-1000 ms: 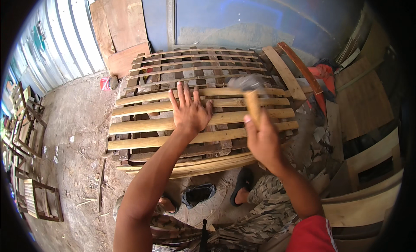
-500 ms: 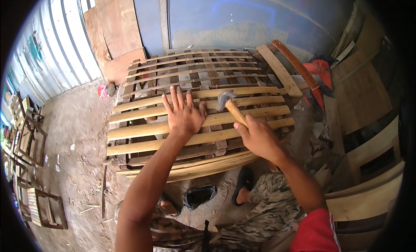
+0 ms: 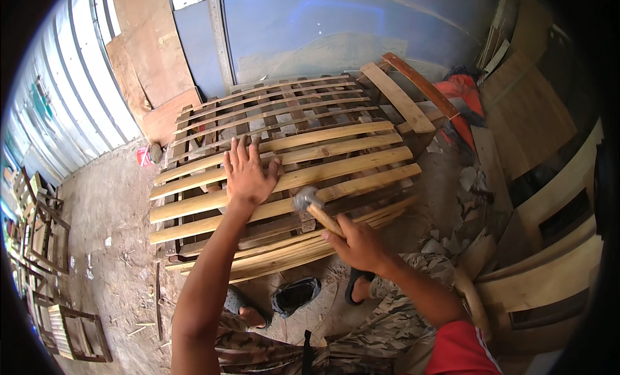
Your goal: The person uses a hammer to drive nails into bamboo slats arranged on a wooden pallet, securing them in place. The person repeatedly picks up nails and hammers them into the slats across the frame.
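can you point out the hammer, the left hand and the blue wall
Hammer (image 3: 323, 218): head view, on its wooden handle, just below the head.
Left hand (image 3: 250, 181): head view, on the back of the hand.
Blue wall (image 3: 349, 30): head view, on its bare upper face.

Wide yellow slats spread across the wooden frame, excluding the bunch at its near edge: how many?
4, front to back: the nearest slat, the second slat, the third slat and the farthest slat. The left hand covers part of some; no whole slat seems hidden.
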The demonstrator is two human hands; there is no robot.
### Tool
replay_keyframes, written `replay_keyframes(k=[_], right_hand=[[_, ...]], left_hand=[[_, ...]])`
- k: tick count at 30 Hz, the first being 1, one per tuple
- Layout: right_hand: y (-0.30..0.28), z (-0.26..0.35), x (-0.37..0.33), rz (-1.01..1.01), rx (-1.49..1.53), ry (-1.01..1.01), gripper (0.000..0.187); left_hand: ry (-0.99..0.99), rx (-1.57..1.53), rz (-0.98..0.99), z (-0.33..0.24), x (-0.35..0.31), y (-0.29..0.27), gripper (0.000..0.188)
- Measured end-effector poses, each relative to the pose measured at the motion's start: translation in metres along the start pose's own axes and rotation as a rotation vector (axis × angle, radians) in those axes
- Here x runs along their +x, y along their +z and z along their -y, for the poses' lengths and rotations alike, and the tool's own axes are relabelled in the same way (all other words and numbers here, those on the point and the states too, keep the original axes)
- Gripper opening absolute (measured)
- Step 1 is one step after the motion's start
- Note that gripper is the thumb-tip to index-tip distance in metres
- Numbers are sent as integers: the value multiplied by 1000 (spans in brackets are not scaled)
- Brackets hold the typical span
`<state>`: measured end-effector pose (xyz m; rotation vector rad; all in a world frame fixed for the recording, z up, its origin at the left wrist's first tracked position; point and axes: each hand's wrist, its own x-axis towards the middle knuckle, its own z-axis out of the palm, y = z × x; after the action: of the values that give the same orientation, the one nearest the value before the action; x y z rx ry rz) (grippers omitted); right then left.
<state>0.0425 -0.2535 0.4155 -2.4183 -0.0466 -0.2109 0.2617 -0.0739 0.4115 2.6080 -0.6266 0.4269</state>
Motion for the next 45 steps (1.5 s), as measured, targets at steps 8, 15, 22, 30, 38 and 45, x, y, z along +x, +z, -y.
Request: replay_keyframes(k=[8,15,22,30,38,45], right_hand=[[35,-56,-58,358,16,-71,43],[81,-80,-86,597,-248,-192,42],[66,-77,-106,753,-220,-26,39],[57,-105,-118,726,-414,243,35],[84,-130,-134,783,-392,182,32],[103,-112,-141,805,-482,10,22]], left_hand=[[24,170,265,-17,-6,-23,101],[78,177,192,-8,-34,-19,75],[154,141,-89,-17,-106,-30,54],[-207,-25,-509,-1,-239,88,65],[-815,-319,167,26,-391,245,24],[-790,-151,588,56,-410,292,32]])
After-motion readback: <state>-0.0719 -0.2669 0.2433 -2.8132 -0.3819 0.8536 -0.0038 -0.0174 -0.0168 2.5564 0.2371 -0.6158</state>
